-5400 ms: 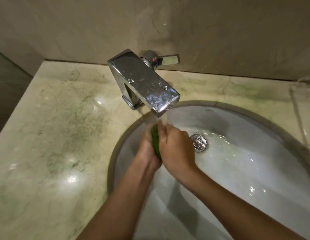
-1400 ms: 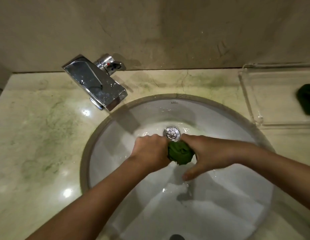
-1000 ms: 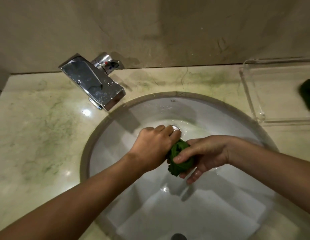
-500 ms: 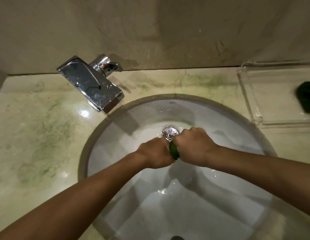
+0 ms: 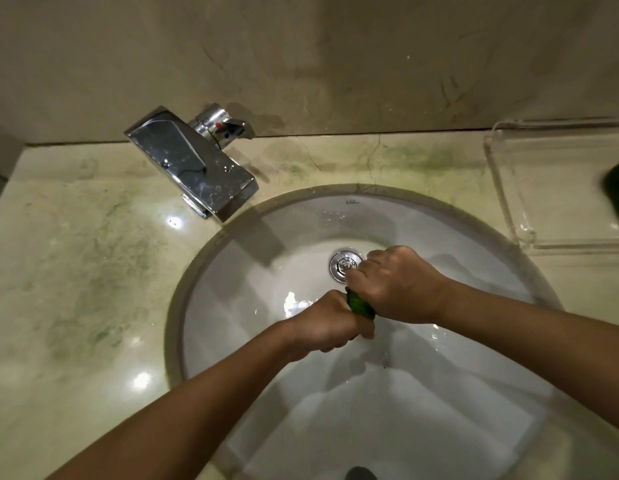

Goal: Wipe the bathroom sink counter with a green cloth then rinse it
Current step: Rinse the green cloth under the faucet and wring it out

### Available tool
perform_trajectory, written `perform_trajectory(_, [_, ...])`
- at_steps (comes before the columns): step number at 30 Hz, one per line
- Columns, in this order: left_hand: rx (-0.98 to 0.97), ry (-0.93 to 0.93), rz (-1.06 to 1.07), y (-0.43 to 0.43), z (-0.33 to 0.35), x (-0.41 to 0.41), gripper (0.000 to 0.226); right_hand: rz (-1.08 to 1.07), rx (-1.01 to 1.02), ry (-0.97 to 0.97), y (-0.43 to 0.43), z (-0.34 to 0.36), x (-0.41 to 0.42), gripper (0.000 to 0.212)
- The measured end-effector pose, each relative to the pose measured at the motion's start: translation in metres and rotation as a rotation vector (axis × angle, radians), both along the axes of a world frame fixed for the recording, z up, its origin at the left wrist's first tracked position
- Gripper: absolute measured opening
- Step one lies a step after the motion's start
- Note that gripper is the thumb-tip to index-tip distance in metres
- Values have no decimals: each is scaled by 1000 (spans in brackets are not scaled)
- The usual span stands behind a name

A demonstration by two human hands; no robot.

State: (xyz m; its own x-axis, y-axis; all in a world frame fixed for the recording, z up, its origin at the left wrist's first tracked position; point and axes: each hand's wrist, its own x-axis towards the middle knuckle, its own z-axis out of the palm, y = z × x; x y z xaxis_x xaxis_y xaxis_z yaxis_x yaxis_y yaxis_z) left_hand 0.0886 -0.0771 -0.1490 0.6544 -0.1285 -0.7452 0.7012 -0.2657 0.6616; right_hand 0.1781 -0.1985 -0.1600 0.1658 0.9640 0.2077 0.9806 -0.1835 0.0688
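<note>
Single head-worn wide-angle view, set above the near edge of the basin (image 5: 232, 306) and facing forward and steeply down, so that the drain (image 5: 342, 266) lies near the middle of the frame and the back wall (image 5: 301, 64) fills the far band. The camera is close: both forearms (image 5: 197, 410) enter from the near edge, and the left hand (image 5: 325, 323) and right hand (image 5: 398, 285) meet just past frame centre, over the bowl. The surface (image 5: 76, 271) spreads to the left with the tap (image 5: 194, 168) at far left, and a clear tray (image 5: 502, 188) is cut by the right edge.
</note>
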Motion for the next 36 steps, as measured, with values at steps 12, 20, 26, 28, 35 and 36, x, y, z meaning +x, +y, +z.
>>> perform_trajectory(12, [839, -702, -492, 18, 21, -13, 24, -394, -533, 1601, -24, 56, 0, 50])
perform_trajectory(20, [837, -1043, -718, 25, 20, -5, 24, -562, -524, 2130, -21, 33, -13, 26])
perform_trajectory(26, [1048, -853, -796, 13, 16, -11, 21, -747, -595, 1457, -3, 30, -30, 31])
perform_trajectory(28, [1016, -637, -703, 4, 10, -8, 26, -719, -602, 1002, 1, 31, -31, 28])
perform_trajectory(35, [-4, -30, 54, -8, -6, -7, 41, -157, -177, 149, -10, 3, -11, 35])
perform_trajectory(36, [-60, -2, 86, -9, -4, -8, 42, -92, -107, 109, -11, -1, -8, 32])
